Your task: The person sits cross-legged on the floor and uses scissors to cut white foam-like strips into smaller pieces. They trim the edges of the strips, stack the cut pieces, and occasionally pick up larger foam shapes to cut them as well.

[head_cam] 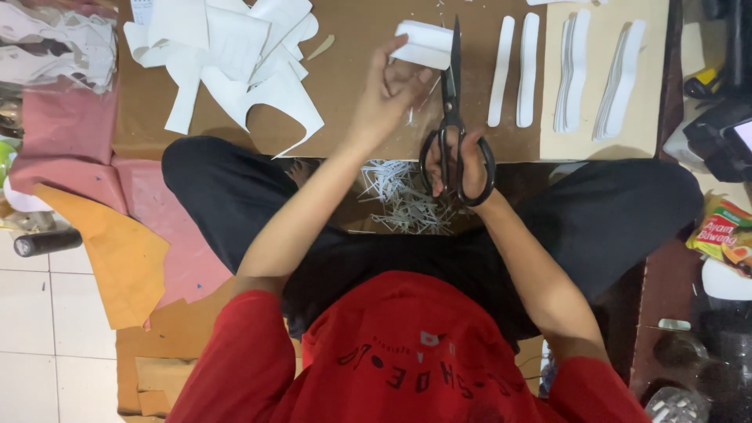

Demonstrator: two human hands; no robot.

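Cutting: black scissors [453, 117] stand blades-up against a folded white piece [424, 44], above the brown cardboard work board [352, 94].
Left hand: the left hand [389, 92] pinches the white piece at its near edge, fingers curled shut on it, holding it off the board.
Right hand: the right hand [458, 166] is closed through the scissor loops; blades look nearly together, tips just past the piece's right end.
Piece relative to hands: it sits at the left fingertips, touching the blade, well above the right hand.
Risk: left fingers lie just beside the blade, so a slip could nick them; a loose pinch could let the piece twist and the cut wander.
Nearby: white cut strips [515, 70] and stacked shaped pieces [599, 74] to the right, white offcuts [235, 55] to the left, thin trimmings [403, 196] in the lap.
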